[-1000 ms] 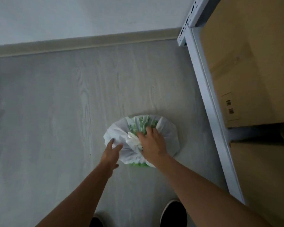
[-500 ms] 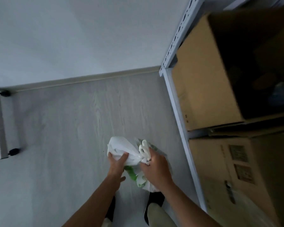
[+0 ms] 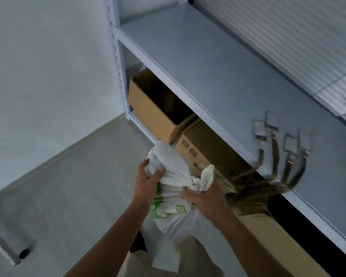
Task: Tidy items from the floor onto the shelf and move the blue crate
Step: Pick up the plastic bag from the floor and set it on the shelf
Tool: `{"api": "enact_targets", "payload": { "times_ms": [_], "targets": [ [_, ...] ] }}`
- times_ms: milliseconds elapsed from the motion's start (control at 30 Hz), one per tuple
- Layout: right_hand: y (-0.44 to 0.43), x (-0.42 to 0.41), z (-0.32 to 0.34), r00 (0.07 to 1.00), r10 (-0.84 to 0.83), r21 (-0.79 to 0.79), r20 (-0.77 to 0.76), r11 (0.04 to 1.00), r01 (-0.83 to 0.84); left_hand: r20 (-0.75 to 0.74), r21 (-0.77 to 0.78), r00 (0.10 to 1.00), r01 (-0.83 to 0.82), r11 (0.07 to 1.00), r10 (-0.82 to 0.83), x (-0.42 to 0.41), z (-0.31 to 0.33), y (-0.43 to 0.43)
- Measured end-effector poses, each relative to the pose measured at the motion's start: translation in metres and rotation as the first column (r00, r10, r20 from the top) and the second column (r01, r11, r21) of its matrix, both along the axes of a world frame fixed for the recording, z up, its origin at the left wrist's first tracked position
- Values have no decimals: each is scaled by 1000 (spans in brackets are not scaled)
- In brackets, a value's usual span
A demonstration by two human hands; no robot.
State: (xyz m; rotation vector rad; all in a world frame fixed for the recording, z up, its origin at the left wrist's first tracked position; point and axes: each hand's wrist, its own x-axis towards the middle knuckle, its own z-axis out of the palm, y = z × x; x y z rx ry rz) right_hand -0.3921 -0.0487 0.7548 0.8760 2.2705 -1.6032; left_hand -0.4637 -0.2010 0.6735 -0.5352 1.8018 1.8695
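White plastic printed with green, knotted at the top: the bag [image 3: 173, 198] hangs in the air between both hands, clear of the floor [image 3: 68, 196] and in front of the person's legs. The left hand [image 3: 146, 183] is closed on a bunched fold of the plastic on the far-left side of the knot, thumb and fingers pinching the film. The right hand [image 3: 203, 198] is wrapped around the neck just below the knot, its fingers pressed together on the gathered plastic, with the bag's full belly hanging beneath and towards the person. The bag's long axis runs from the knot downward and back towards the body, so the weight sits under the right-hand grip, with the left seeming only to steady the loose top. The relation that matters for the coming move: the open grey shelf [image 3: 218, 62] lies up and to the right of the grip, its front edge passing just beyond the right hand, so the right hand is the nearer one and would lead. My guess is that the bag must be lifted over that edge and set down on bare metal to the left of the lanyards with badge holders [image 3: 278, 140] lying on the shelf further right. Below the shelf board, cardboard boxes [image 3: 154, 108] fill the lower level just beyond the grip. No blue crate is in view.
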Motion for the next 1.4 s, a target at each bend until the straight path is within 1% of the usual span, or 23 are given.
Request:
{"api": "enact_targets", "payload": {
  "times_ms": [100,200,233,333,400,533,600,667,767,833,933,1033,1133,1167,1267,1333,1400],
  "targets": [
    [40,28,48,963,-235,-117,-129,968,221,-90,67,982,175,982,-168,11,46,52],
    [86,53,85,850,-485,-289,-206,860,420,-114,139,941,334,932,-320,26,74,108],
    [103,61,96,807,-551,-328,-213,818,472,-94,160,928,372,914,-361,32,80,127],
    [160,86,120,689,-686,-427,-233,709,562,48,247,864,475,845,-500,50,93,186],
    [200,103,130,622,-744,-467,-243,652,598,153,381,805,487,786,-573,65,103,224],
    [281,125,134,516,-819,-506,-251,565,651,226,586,728,429,687,-648,96,107,301],
    [318,128,131,495,-833,-517,-246,545,661,248,642,699,401,654,-671,108,104,337],
    [356,129,129,478,-845,-513,-241,529,676,269,660,658,407,632,-704,117,102,372],
    [410,126,125,475,-852,-486,-221,518,703,269,669,644,410,620,-717,126,93,418],
    [441,119,124,500,-842,-459,-202,532,712,270,621,677,421,661,-684,126,92,444],
    [480,107,117,509,-843,-415,-175,532,738,259,447,713,510,735,-651,119,98,472],
    [509,90,111,500,-850,-381,-167,523,762,200,363,729,566,740,-655,102,102,499],
    [533,67,108,478,-857,-286,-195,515,808,108,331,728,616,715,-677,78,98,528],
    [539,60,110,482,-850,-250,-211,524,814,76,321,722,635,703,-688,69,96,539],
    [556,43,113,515,-816,-138,-262,560,817,-32,217,713,689,691,-701,47,94,568],
    [562,39,111,567,-777,-22,-274,594,804,-110,103,671,741,663,-733,35,91,583],
    [565,41,105,660,-709,156,-247,643,750,-137,-39,604,789,614,-785,25,70,592]
  ]
}}
